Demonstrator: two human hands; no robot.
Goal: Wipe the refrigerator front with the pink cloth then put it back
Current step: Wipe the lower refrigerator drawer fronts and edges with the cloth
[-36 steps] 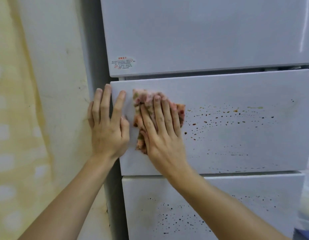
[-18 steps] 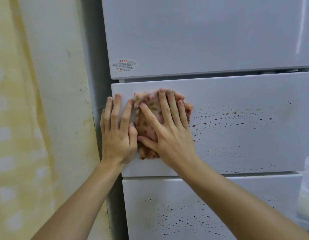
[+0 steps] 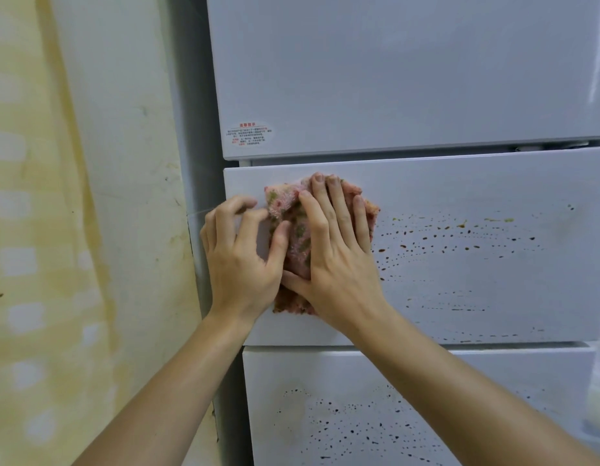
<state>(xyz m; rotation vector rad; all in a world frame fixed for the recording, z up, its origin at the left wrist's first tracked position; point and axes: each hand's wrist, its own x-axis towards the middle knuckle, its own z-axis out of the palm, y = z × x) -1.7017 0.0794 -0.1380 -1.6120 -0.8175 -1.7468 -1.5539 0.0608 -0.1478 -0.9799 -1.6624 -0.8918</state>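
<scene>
The pink cloth (image 3: 293, 213), flecked with green and bunched, lies against the middle drawer front of the white refrigerator (image 3: 460, 183), near its upper left corner. My right hand (image 3: 339, 260) presses flat on the cloth with straight fingers pointing up. My left hand (image 3: 236, 260) sits just left of it at the drawer's left edge. Its fingers are bent, and its thumb and index fingertip close on the cloth's left edge. Brown and dark specks (image 3: 460, 237) dot the drawer front to the right of the cloth.
A plain upper door (image 3: 392, 79) with a small printed sticker (image 3: 248, 133) sits above the drawer. The bottom drawer (image 3: 342, 428) is also speckled with dark spots. A stained yellowish wall (image 3: 73, 230) stands to the left. A blurred pale object (image 3: 599, 398) shows at the right edge.
The cloth and my right hand have shifted slightly right and up across the drawer. My left hand moved in beside the cloth, its flat fingers curling and its thumb reaching the cloth's edge.
</scene>
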